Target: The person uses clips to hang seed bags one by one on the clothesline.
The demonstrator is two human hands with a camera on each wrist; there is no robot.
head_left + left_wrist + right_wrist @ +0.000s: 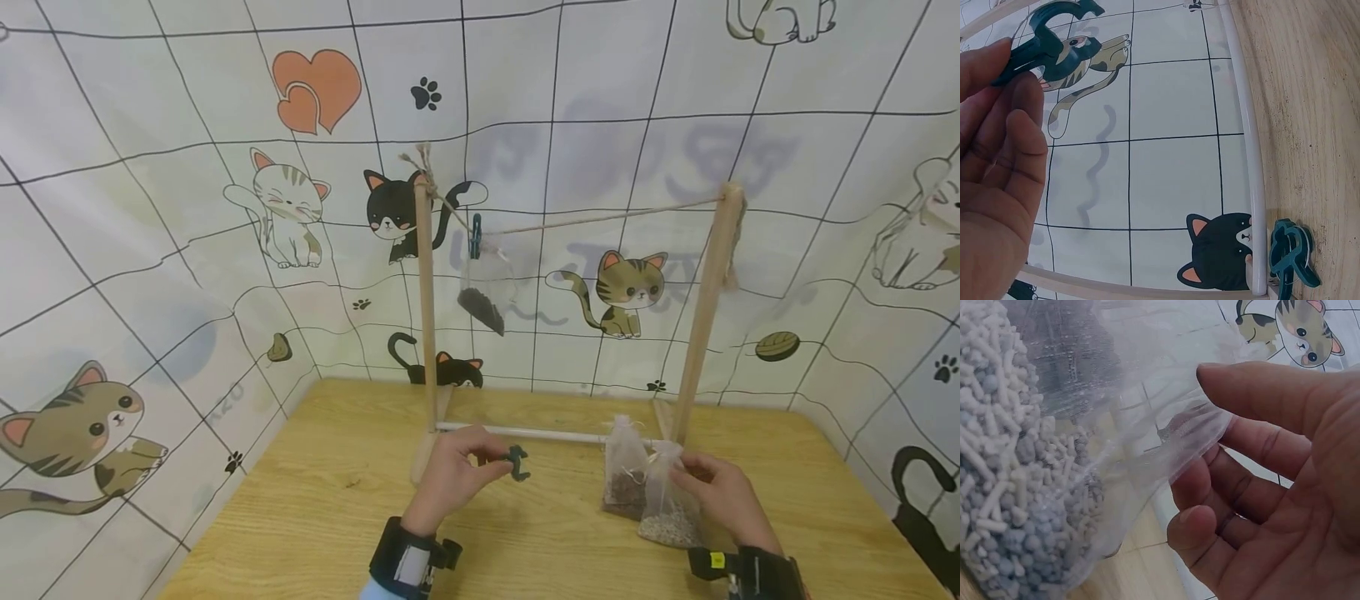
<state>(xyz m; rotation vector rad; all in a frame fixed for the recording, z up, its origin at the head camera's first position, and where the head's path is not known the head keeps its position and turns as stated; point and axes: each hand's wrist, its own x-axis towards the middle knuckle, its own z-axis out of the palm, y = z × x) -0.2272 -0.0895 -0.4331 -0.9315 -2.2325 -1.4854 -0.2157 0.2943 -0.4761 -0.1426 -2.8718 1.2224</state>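
My left hand [459,468] pinches a dark teal plastic clothespin [517,463] by its handles, its jaws apart from any other thing. My right hand [722,490] holds a sheer drawstring bag [666,504] by its upper side between thumb and fingers. White sticks and greyish pellets [1004,469] fill the bottom of that bag. Just behind and left of it stands a second sheer bag [624,471] with brown contents. From a twine line [592,222] hangs a third bag [483,292] with dark contents, clipped by another teal clothespin [476,237].
Two wooden posts [427,300] carry the twine, with a white rod [525,432] low between them. More teal clothespins [1291,253] lie on the wooden table [300,500] beside the rod. A cat-print sheet [510,83] covers the walls around.
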